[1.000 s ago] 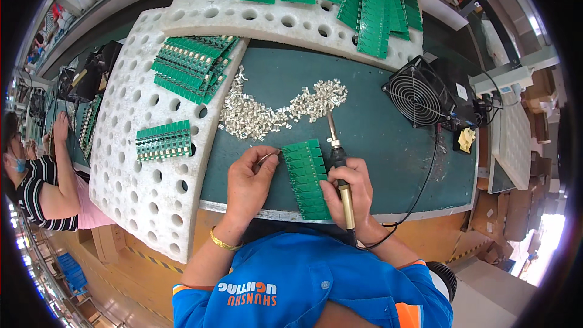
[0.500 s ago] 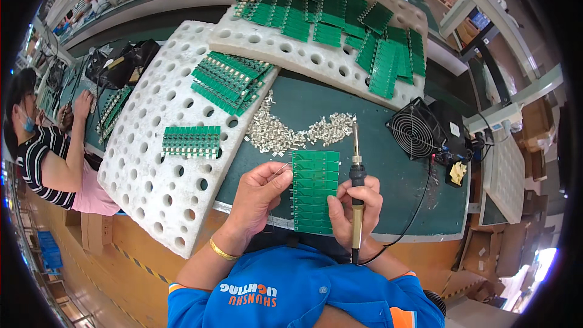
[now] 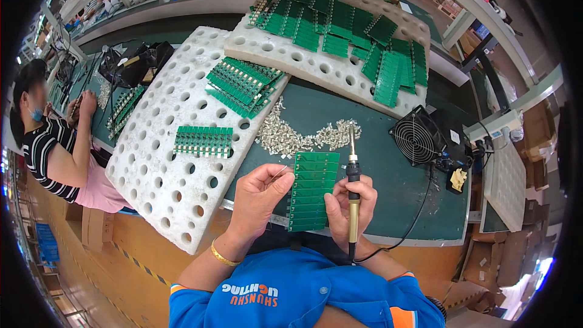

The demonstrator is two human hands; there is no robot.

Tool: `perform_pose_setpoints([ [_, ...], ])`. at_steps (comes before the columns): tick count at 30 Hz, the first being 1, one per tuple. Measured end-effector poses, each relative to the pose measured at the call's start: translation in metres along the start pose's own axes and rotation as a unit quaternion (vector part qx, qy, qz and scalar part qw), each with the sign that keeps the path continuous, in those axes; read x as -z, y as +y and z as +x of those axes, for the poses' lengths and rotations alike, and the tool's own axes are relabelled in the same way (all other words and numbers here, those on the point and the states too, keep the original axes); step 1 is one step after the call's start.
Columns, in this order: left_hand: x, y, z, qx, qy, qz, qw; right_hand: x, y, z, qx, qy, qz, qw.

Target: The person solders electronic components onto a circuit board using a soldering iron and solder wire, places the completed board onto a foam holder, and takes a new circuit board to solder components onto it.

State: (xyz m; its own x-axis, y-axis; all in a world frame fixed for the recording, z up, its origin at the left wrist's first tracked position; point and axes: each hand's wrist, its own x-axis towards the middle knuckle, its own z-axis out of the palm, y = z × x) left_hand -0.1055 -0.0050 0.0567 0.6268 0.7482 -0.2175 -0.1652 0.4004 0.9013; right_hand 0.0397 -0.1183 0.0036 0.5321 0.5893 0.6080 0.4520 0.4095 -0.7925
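Note:
A green circuit board panel [image 3: 313,191] is held upright in front of me, between my two hands. My left hand [image 3: 258,191] is closed in a pinch on a thin solder wire [image 3: 280,172], with thumb and finger against the panel's upper left edge. Short pins stick out along that edge. In my right hand [image 3: 340,209] is a soldering iron [image 3: 353,172], its metal tip pointing away from me, while the thumb presses on the panel's right side. Just beyond the panel lies a heap of small silvery metal parts [image 3: 288,140].
To the left, a white holed foam slab [image 3: 158,127] carries a stack of panels [image 3: 240,85] and a single panel [image 3: 203,141]. Another slab [image 3: 285,54] behind bears many panels. A black fan [image 3: 415,135] stands at right, near the iron's cable. A co-worker [image 3: 57,140] sits at left.
My view has shifted slightly, so the slabs and the heap appear a little further right and lower. The panel's lower end has swung slightly left. Both hands keep their hold.

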Motion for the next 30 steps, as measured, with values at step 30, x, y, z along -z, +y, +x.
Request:
perform_pose_setpoints([
  [30, 0.004, -0.007, 0.012, 0.006, 0.008, -0.007, 1.000, -0.006, -0.002, 0.010, -0.048, 0.002, 0.034, 0.998],
])
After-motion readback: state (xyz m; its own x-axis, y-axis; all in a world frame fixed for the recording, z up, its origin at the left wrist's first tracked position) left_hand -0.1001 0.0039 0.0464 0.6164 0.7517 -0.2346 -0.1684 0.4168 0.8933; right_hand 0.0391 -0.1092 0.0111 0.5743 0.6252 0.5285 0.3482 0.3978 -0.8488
